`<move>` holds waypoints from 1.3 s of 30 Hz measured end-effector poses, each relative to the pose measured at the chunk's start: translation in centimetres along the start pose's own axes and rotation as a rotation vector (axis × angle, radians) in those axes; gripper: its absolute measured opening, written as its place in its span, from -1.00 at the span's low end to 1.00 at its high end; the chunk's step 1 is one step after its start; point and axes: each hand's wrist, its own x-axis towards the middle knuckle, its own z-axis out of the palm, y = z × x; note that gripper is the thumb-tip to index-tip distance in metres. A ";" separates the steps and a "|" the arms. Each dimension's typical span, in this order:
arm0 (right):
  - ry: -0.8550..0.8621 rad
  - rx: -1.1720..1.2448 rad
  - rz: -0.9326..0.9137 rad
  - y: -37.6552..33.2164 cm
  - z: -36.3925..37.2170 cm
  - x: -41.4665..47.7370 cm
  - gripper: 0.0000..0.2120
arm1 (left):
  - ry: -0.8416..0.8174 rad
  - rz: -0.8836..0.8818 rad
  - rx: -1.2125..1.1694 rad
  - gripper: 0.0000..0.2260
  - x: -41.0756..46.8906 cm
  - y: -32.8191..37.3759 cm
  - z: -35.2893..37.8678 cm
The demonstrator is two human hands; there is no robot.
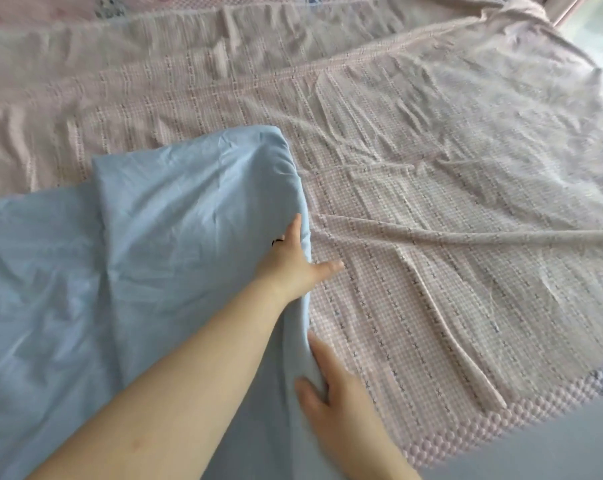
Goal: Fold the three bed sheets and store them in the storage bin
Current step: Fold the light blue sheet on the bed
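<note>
An uneven pull could skew the layers or drag the pink sheet (431,202), since the right hand (331,379) pinches the right edge of the blue sheet (137,254) while the left hand (293,265) lies flat on it, fingers straight; it sits on the near left of the bed (483,420), long axis near-to-far, rounded end toward the far edge.

My blue sheet (154,254) is a plain light blue all over. The pink sheet (414,161) spread beneath it is pale pink gingham, crossed by rows of small dark x-marks between whitish stripes. The bed cover (483,427) is pink, bubble-patterned, with blue prints.
</note>
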 end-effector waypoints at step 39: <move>-0.363 -0.028 -0.062 -15.3 41.3 0.1 -0.52 | 0.383 -0.297 -0.992 -0.81 -8.5 -40.8 -27.4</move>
